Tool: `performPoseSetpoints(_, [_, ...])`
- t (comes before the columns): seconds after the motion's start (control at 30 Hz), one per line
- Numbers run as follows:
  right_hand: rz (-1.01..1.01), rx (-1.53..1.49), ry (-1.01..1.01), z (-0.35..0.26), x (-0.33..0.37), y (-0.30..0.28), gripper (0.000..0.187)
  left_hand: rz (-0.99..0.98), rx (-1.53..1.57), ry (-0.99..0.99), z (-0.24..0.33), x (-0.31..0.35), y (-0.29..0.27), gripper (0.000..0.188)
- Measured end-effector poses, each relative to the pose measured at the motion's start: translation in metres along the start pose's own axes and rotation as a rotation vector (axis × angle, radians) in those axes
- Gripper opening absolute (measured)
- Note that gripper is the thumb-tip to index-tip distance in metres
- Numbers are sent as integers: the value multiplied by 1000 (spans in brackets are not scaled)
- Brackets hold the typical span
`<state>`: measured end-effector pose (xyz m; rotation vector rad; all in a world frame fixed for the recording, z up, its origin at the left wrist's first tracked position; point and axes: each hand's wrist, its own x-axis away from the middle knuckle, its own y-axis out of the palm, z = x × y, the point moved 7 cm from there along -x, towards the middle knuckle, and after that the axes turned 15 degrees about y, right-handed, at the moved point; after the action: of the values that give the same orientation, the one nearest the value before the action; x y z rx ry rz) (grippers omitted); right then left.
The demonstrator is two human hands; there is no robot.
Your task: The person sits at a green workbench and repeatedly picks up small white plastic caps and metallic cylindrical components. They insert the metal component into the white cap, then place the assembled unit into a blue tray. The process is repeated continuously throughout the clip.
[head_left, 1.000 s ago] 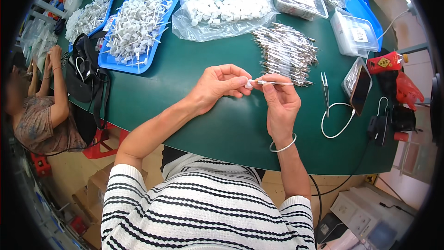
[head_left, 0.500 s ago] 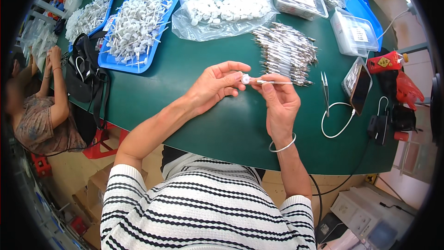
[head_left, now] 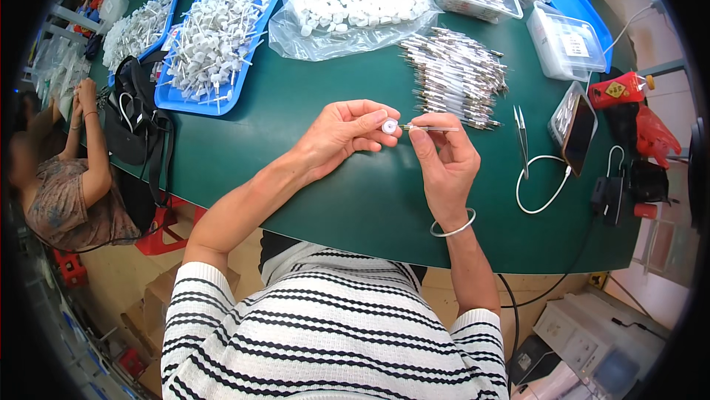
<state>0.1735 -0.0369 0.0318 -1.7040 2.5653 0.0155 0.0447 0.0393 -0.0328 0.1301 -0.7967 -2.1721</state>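
Observation:
Between the thumb and fingers of my left hand (head_left: pixel 342 134) is a small white round plastic cap (head_left: pixel 390 127), its face turned up toward me. My right hand (head_left: pixel 446 163) pinches a thin metal-and-glass rod (head_left: pixel 436 129), held level. Its left end meets the cap's right side or lies just beside it; how deep it sits cannot be made out. Beyond my right hand lies a pile of similar slim rods (head_left: pixel 455 78). A clear plastic bag (head_left: pixel 310 43) full of loose white caps (head_left: pixel 370 1) is spread at the far middle.
A blue tray (head_left: pixel 214 109) at the left bears capped rods, with a black bag (head_left: pixel 127 130) beside it. Tweezers (head_left: pixel 522 141), a phone (head_left: pixel 578 137) on a box and a white cable (head_left: pixel 526 204) lie right. Lidded clear boxes (head_left: pixel 566 45) stand far right. Another person (head_left: pixel 78 185) sits left.
The rod in my right hand has shifted slightly left, toward the cap, and the fingers sit closer along it. My left hand still holds the cap. The view has moved a little.

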Motion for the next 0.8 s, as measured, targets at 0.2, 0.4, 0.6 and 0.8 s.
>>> performPoseSetpoints(0.2, [-4,16,-16,-1,0,0,9,1,-28,6,0,1,1,22])
performPoseSetpoints(0.4, [21,60,-36,-1,1,0,8,-1,-42,19,0,0,1,21])
performPoseSetpoints(0.6, [37,103,-58,-2,1,0,7,5,-47,17,0,0,0,21])
performPoseSetpoints(0.8, [39,119,-74,-2,0,1,7,10,-55,11,-1,0,0,21])
